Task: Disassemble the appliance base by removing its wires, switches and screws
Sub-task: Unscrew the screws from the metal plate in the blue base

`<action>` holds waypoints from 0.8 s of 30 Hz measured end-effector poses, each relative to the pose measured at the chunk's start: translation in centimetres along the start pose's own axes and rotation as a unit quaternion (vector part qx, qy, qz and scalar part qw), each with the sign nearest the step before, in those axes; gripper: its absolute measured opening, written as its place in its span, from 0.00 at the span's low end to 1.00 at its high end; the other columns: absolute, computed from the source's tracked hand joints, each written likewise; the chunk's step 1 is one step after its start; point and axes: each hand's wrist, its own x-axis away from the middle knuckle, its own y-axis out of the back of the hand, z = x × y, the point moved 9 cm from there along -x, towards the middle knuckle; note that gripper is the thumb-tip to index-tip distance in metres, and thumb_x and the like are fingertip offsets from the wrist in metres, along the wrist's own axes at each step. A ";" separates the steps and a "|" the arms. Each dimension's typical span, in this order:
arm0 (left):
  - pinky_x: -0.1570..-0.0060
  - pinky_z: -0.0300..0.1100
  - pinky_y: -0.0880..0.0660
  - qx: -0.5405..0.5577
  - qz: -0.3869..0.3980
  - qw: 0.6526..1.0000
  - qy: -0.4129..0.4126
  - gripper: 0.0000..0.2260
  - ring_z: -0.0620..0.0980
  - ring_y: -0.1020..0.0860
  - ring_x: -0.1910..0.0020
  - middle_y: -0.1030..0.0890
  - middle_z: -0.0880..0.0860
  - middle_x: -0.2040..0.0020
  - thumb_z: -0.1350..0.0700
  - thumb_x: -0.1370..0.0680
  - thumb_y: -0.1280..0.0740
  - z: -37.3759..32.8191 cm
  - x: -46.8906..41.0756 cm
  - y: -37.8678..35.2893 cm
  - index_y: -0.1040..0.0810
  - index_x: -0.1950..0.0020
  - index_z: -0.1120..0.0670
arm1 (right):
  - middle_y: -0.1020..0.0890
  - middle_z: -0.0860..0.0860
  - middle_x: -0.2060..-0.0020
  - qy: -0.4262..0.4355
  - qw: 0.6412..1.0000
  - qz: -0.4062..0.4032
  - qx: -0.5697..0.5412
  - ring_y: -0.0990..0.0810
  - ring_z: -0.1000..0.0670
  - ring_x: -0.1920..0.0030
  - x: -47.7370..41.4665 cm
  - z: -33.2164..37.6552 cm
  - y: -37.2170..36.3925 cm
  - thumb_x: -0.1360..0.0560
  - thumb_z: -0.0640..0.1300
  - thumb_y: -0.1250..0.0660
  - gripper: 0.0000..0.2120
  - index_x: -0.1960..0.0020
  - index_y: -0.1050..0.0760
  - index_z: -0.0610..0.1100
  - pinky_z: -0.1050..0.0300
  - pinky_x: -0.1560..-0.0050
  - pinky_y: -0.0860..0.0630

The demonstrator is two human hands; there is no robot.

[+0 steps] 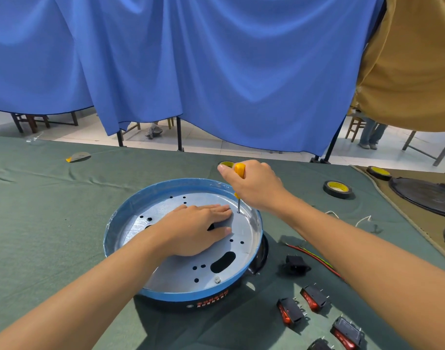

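Steel plate, silvery, set in the blue-rimmed base [166,190], centre of the frame on the green-clothed desk [52,223]. We list as out: switches [291,311] at lower right, a black socket [296,265] above them, and red and green wires [315,256] beside the right forearm. We judge the screws to be what is left. One stud or screw [217,279] stands near the plate's lower edge, and the screwdriver [240,171] has its tip at a hole by the upper-right rim.

Right hand [254,185]: fingers curled round the yellow handle. Left hand [196,228]: fingers straight, flat on the plate, holding nothing.

Edges: the raised rim stands just beside the shaft, so we expect little room to tilt outward. Open room: bare cloth across the left of the frame. The right is crowded with parts, and a tape roll [337,189] lies near the right wrist.
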 end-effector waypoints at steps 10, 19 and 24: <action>0.25 0.51 0.44 0.002 -0.015 1.000 -0.010 0.24 0.44 0.43 0.23 0.45 0.38 0.22 0.39 0.18 0.48 -0.1 0.2 -0.1 0.44 0.22 0.40 | 0.30 0.48 0.73 -0.047 0.999 -0.007 0.012 0.30 0.45 0.67 -0.5 -0.3 -0.7 0.24 0.52 0.41 0.18 0.71 0.36 0.46 0.52 0.66 0.32; 0.66 0.42 0.27 -0.044 -0.223 0.969 0.096 0.19 0.47 0.24 0.64 0.22 0.45 0.64 0.34 0.22 0.44 0.2 2.6 5.2 0.28 0.60 0.47 | 0.34 0.50 0.77 -0.060 0.998 0.006 -0.024 0.34 0.48 0.71 0.0 -1.1 0.5 0.26 0.49 0.37 0.20 0.74 0.38 0.46 0.51 0.66 0.32; 0.67 0.43 0.29 0.024 -0.073 0.991 0.106 0.26 0.49 0.25 0.69 0.24 0.49 0.69 0.32 0.23 0.45 0.1 3.2 -0.1 0.29 0.65 0.53 | 0.34 0.49 0.78 -0.048 0.995 -0.080 -0.047 0.25 0.44 0.71 0.3 0.9 3.4 0.27 0.47 0.37 0.21 0.76 0.40 0.46 0.48 0.63 0.25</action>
